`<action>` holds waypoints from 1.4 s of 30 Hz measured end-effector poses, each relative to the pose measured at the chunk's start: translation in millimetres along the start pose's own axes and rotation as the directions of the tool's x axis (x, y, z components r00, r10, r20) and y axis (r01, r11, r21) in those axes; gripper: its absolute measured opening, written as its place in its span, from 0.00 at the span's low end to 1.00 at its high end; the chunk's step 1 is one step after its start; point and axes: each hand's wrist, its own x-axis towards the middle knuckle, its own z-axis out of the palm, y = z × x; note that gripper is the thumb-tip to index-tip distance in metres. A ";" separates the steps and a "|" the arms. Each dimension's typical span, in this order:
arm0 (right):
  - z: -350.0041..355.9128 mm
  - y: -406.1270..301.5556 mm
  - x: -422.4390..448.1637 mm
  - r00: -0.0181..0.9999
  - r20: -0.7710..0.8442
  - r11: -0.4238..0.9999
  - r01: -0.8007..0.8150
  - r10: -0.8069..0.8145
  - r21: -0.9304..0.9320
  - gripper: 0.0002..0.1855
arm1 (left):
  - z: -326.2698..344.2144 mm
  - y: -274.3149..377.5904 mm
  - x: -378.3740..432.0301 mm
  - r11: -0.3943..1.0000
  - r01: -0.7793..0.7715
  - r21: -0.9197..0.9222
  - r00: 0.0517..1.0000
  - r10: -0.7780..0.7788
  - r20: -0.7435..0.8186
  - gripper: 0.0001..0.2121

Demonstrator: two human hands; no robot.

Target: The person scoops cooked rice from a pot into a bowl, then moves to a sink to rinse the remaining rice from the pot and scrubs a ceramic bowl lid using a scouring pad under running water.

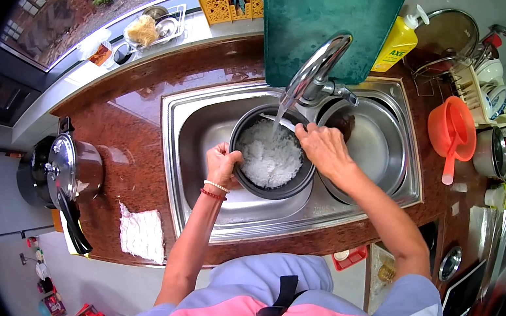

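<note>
A dark round pot (272, 193) with white rice (269, 158) inside is held over the left basin of the steel sink (195, 149). Water runs into it from the chrome faucet (309, 70). My left hand (223, 165) grips the pot's left rim, thumb on the edge. At the upper right rim is my right hand (324, 149), fingers curled over the edge; whether it holds something there is hidden. A large metal basin (369, 146) with cloudy liquid sits in the right bowl of the sink.
A green cutting board (327, 16) stands behind the faucet, beside a yellow detergent bottle (396, 44). On the right are a red water scoop (451, 127) and a dish rack (476, 94). To the left lie a pressure cooker (82, 170) and a white cloth (141, 233).
</note>
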 end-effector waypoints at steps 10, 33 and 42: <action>19.6 -5.4 -24.1 0.940 0.284 0.930 -0.264 0.188 0.256 0.08 | -1.6 -4.5 3.6 0.992 -0.101 0.071 0.989 0.108 -0.101 0.10; 54.8 -56.3 -41.9 0.693 0.716 -0.071 -0.712 0.088 0.698 0.11 | -6.2 -23.1 -10.8 0.997 0.033 -0.074 0.992 -0.042 -0.121 0.08; -0.8 -27.7 -39.9 0.853 0.403 0.729 -0.503 0.332 0.465 0.11 | -6.6 -27.2 -9.8 0.991 0.042 -0.126 0.995 -0.054 -0.088 0.06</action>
